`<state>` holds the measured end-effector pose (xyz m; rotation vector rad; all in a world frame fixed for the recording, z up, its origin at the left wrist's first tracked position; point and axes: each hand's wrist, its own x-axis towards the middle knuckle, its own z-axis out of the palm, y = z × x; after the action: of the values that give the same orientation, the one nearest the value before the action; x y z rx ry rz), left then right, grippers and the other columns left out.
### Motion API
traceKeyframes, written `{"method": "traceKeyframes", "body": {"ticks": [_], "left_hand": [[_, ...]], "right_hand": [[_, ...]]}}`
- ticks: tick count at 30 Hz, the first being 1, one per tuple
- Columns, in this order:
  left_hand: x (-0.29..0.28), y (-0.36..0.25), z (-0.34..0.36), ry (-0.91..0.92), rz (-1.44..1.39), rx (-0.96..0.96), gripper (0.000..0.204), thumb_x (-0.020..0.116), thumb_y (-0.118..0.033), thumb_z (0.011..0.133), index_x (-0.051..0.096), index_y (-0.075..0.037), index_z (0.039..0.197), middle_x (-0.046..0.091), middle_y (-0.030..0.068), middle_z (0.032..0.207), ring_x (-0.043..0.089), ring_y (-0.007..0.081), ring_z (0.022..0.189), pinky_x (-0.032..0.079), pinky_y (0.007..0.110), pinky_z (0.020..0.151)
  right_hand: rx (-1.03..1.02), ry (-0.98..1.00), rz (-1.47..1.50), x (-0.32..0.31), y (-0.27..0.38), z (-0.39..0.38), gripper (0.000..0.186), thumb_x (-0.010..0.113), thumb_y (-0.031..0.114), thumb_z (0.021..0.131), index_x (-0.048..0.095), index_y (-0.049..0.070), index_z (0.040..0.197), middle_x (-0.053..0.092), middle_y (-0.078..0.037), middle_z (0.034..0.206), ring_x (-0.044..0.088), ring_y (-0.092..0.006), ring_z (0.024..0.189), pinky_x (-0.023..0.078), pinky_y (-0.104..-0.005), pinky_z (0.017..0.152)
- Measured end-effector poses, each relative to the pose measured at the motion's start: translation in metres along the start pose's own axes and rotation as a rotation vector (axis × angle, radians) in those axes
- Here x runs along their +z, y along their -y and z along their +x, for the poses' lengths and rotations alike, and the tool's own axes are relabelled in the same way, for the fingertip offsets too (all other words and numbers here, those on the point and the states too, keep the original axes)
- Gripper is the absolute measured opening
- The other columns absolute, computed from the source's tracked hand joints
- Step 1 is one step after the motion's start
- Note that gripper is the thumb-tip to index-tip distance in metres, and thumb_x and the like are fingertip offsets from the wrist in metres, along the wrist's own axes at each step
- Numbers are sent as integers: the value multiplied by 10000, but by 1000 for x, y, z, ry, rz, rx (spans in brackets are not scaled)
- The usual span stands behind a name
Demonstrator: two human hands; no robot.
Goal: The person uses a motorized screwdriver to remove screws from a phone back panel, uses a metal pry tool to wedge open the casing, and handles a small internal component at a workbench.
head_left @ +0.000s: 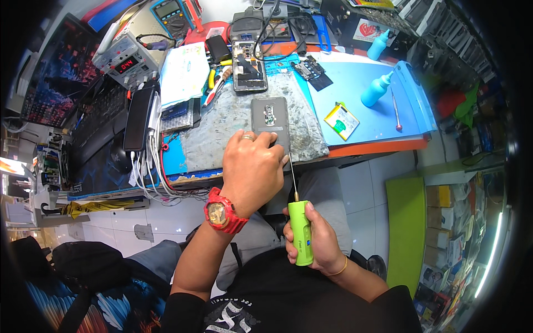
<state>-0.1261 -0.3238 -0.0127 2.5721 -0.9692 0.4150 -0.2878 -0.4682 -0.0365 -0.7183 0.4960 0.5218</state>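
Note:
My left hand point(252, 169), a red watch on its wrist, grips the lower part of a grey phone point(269, 116) lying on a stained grey pad point(211, 139), its fingertips curled over the back near a small opening with exposed parts. My right hand point(313, 238) is wrapped round a green pen-like power tool point(301, 225) below the bench edge; its long thin metal shaft reaches up to the phone’s lower right edge. Just beyond the phone lies another, opened phone point(250, 72). A loose battery point(342, 122) is on the blue mat point(333, 83) to the right.
Charging cables point(147, 155) and an upright phone point(139, 119) crowd the left, beside a power supply point(126, 64) and laptop point(55, 77). Light-blue bottles point(376, 91) and a screwdriver point(396, 111) occupy the right. A multimeter point(169, 16) sits at the back. A glass display case point(449, 233) stands low right.

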Motion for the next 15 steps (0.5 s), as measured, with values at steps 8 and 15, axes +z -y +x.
{"method": "traceKeyframes", "body": {"ticks": [8, 15], "left_hand": [[0, 0, 0, 8, 4, -3, 105, 834, -188, 824, 819, -84, 826, 786, 91, 1070, 724, 308, 934, 537, 449, 942], [0, 0, 0, 3, -2, -1, 116, 837, -188, 821, 813, -75, 817, 784, 96, 1068, 723, 308, 931, 543, 448, 924]], "right_hand": [[-18, -21, -9, 1, -1, 0, 638, 320, 591, 1135, 502, 25, 1368, 583, -87, 831, 604, -192, 539, 533, -355, 472], [-27, -35, -26, 3, 1, -1, 651, 314, 588, 1137, 499, 8, 1368, 579, -86, 827, 599, -189, 531, 533, -354, 465]]}}
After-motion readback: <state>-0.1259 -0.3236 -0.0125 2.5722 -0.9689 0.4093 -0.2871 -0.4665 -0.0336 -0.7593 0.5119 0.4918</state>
